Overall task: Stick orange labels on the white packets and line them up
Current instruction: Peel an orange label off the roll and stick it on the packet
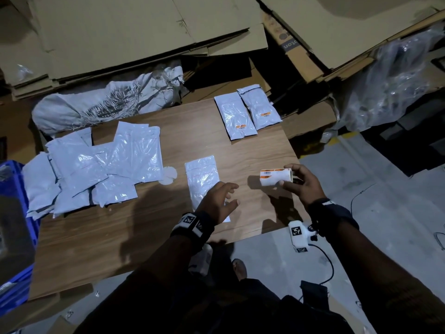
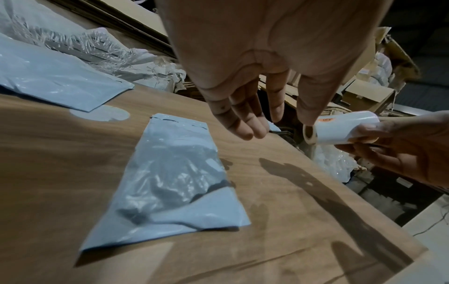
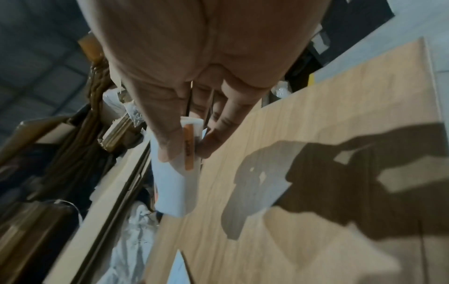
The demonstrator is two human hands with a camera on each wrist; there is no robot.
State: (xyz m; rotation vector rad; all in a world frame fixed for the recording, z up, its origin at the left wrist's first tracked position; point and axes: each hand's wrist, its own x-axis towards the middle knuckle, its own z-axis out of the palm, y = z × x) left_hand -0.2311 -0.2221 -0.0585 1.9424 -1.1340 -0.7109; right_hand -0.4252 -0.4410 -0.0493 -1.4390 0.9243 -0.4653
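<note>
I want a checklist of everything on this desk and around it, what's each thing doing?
Surface: wooden table, mostly bare near the person.
Job's things: two labelled packets side by side at the far edge; one unlabelled packet in the middle; packet pile at the left; label roll.
Clutter: round white sticker backing by the pile.
Grippers: left hand open over the middle packet; right hand holds the roll.
Cables: black cable on the floor.
Surroundings: flat cardboard, woven sack, blue crate.
</note>
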